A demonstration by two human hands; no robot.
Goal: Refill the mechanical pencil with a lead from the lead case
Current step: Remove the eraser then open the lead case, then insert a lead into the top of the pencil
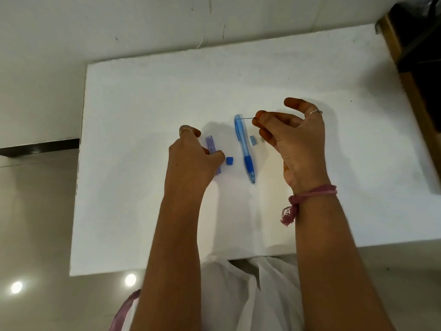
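A blue mechanical pencil (pixel 244 146) lies on the white table (pixel 334 163), tip toward me, its far end uncapped. My right hand (pixel 293 137) pinches a thin dark lead (pixel 245 118) between thumb and forefinger, the lead's free end reaching the pencil's far end. My left hand (pixel 193 158) rests on the purple lead case (pixel 211 145), which lies flat left of the pencil. A small blue cube-shaped cap (pixel 229 160) sits between case and pencil. A pale blue pencil cap (pixel 253 140) lies right of the pencil, with a small whitish piece (pixel 262 139) beside it.
The table's far edge meets a pale wall (pixel 143 27). A wooden frame (pixel 405 75) with dark contents stands at the far right. Glossy floor (pixel 35 223) lies to the left, and my white clothing (pixel 238 295) shows below the table's near edge.
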